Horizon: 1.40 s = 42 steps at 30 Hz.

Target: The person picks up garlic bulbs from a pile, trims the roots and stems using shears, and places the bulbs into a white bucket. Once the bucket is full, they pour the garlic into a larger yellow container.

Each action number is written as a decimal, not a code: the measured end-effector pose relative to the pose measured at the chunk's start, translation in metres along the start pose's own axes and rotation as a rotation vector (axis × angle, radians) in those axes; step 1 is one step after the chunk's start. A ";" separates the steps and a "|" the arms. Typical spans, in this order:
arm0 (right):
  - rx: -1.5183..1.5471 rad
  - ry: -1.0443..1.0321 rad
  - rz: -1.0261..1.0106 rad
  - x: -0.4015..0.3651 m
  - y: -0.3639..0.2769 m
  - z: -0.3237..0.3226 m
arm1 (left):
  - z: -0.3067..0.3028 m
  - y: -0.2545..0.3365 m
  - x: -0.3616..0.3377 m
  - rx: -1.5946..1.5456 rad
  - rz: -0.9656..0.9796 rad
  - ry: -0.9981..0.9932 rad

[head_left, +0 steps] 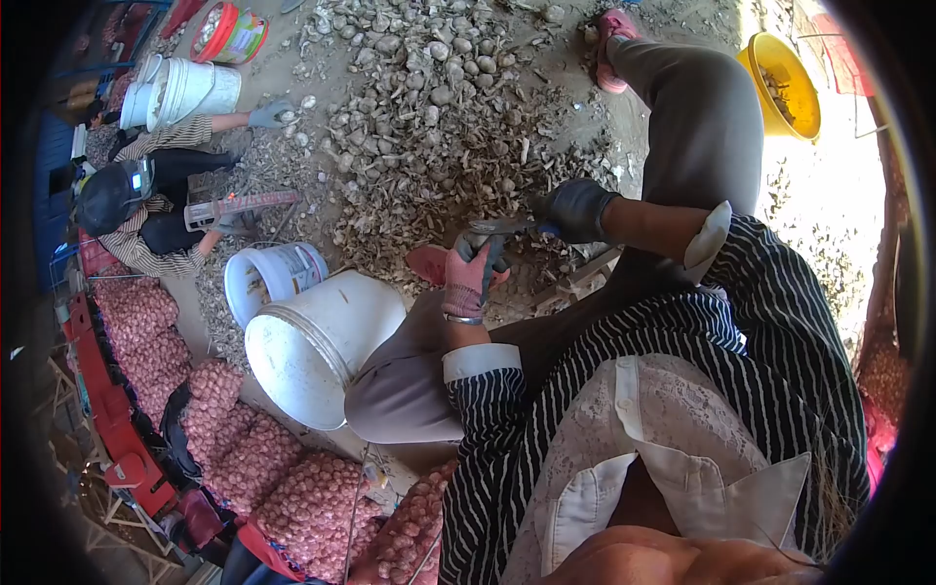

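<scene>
My left hand, in a pink glove with grey fingers, is closed in front of my knees; what it grips is hidden by the fingers. A dark grey glove covers my right hand, which is wrapped round a pair of shears. Their metal blades point left and reach the fingertips of my left hand. Beneath and beyond both hands lies a heap of garlic bulbs mixed with dry stalks and husks. A pink shoe is partly hidden behind my left hand.
A white bucket lies tipped beside my left knee, near a smaller white bucket. Mesh sacks of garlic line the lower left. A co-worker in a cap and gloves sits at left. A yellow bucket stands upper right.
</scene>
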State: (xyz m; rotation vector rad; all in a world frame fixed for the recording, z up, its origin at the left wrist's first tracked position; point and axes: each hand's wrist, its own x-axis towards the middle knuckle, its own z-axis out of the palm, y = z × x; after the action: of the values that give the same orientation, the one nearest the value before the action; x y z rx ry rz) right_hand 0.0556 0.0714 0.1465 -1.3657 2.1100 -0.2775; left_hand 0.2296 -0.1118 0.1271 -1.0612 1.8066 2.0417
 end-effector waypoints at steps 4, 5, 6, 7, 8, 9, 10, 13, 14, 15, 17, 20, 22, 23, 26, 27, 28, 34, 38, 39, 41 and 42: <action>0.166 0.085 0.145 0.011 0.017 0.014 | 0.016 0.013 -0.009 -0.323 0.363 -0.213; 0.245 0.162 0.186 0.014 0.020 0.017 | 0.018 0.012 -0.009 -0.529 0.434 -0.237; 0.244 0.161 0.175 0.016 0.022 0.021 | 0.016 0.012 -0.008 -0.528 0.439 -0.227; 0.391 0.181 0.174 0.018 0.023 0.025 | 0.012 0.013 -0.008 -0.627 0.408 -0.214; 0.541 0.202 0.174 0.018 0.021 0.022 | 0.009 0.014 -0.006 -0.725 0.375 -0.204; 0.644 0.211 0.160 0.019 0.018 0.020 | 0.007 0.016 -0.003 -0.883 0.346 -0.264; 0.648 0.218 0.159 0.018 0.018 0.017 | 0.007 0.019 0.002 -0.875 0.347 -0.268; 1.606 0.024 0.410 0.011 0.002 -0.014 | 0.003 0.011 0.031 -1.101 0.269 -0.318; 1.615 0.028 0.410 0.014 0.003 -0.013 | -0.002 0.009 0.043 -1.094 0.263 -0.320; 1.742 -0.058 0.421 0.017 0.005 -0.012 | -0.008 0.006 0.056 -0.736 0.193 -0.152; 1.853 -0.154 0.435 0.023 0.009 -0.002 | -0.016 -0.002 0.093 -0.214 0.177 0.109; 1.520 -0.127 0.583 0.024 0.006 -0.009 | -0.013 0.029 0.144 -0.123 0.196 0.389; 1.542 -0.098 0.597 0.027 0.008 -0.004 | -0.031 0.024 0.195 0.038 0.235 0.375; 1.550 -0.067 0.603 0.029 0.007 -0.006 | -0.038 0.024 0.217 0.197 0.271 0.368; 1.590 0.064 0.570 0.033 0.004 0.003 | -0.038 0.083 0.265 0.899 0.333 0.432; 1.615 0.071 0.552 0.031 0.000 -0.009 | -0.040 0.094 0.277 1.098 0.290 0.360; 1.638 0.081 0.529 0.030 0.000 -0.015 | -0.037 0.098 0.286 1.098 0.300 0.355; 1.571 0.074 0.548 0.030 -0.003 -0.020 | -0.010 0.109 0.304 1.549 -0.256 0.348; 1.504 0.079 0.455 0.038 -0.002 -0.002 | -0.018 0.089 0.283 1.408 -0.118 0.416; 1.483 0.127 0.452 0.034 0.000 -0.011 | -0.021 0.084 0.275 1.314 -0.087 0.430; 1.473 0.044 0.386 0.024 -0.003 -0.029 | -0.035 0.049 0.268 0.691 0.024 0.435; 1.474 0.075 0.378 0.020 -0.004 -0.037 | -0.047 0.031 0.268 0.139 0.047 0.287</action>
State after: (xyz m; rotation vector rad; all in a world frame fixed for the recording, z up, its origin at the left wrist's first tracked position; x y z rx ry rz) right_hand 0.0314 0.0468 0.1708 -0.0745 1.4285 -1.3539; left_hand 0.0363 -0.2414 -0.0177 -1.3383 2.0927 1.8319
